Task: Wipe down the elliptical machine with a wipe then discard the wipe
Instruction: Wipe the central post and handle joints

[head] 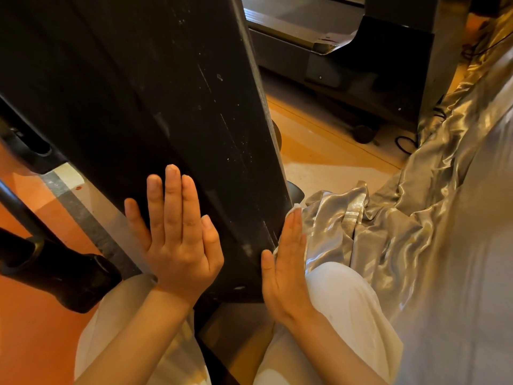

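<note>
Both hands flat: left hand [177, 240] braces elliptical panel [155, 107], right hand [286, 262] presses wipe [296, 207] on its edge; keep long even strokes

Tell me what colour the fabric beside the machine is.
Shiny silver-gold fabric, seen in the head view.

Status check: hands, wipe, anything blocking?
Left hand flat on black elliptical panel. Right hand flat, pressing white wipe against panel edge. Shiny silver fabric alongside.
</note>
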The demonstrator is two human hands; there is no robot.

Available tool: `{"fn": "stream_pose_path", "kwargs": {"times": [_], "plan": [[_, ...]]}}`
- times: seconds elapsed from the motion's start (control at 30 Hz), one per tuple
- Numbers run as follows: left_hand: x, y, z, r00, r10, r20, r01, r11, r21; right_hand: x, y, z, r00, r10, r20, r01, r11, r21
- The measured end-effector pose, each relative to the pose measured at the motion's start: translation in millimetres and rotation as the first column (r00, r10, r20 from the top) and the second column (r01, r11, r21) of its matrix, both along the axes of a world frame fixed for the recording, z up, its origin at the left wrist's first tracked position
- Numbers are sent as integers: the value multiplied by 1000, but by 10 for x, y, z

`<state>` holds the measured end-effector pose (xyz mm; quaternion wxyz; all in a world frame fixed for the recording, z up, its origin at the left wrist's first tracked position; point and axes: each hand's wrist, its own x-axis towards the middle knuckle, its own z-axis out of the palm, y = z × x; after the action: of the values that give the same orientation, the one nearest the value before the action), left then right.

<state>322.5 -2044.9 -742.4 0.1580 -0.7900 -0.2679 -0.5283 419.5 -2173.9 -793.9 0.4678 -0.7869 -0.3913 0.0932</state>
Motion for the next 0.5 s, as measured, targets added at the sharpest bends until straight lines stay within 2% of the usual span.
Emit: {"fn": "stream_pose_path", "kwargs": {"times": [0.13, 0.27, 0.5], "plan": [[4, -16, -8, 1000, -6, 1, 6, 1000, -13, -32, 116, 173, 1000, 7, 21, -9, 998, 63], [13, -21, 4, 1000, -13, 2, 13, 1000, -22, -36, 228, 330, 994, 82, 72, -90, 990, 109], [8, -6, -7, 1000, -14, -4, 14, 1000, -8, 19, 97, 97, 996, 55, 77, -59, 997, 50]]}}
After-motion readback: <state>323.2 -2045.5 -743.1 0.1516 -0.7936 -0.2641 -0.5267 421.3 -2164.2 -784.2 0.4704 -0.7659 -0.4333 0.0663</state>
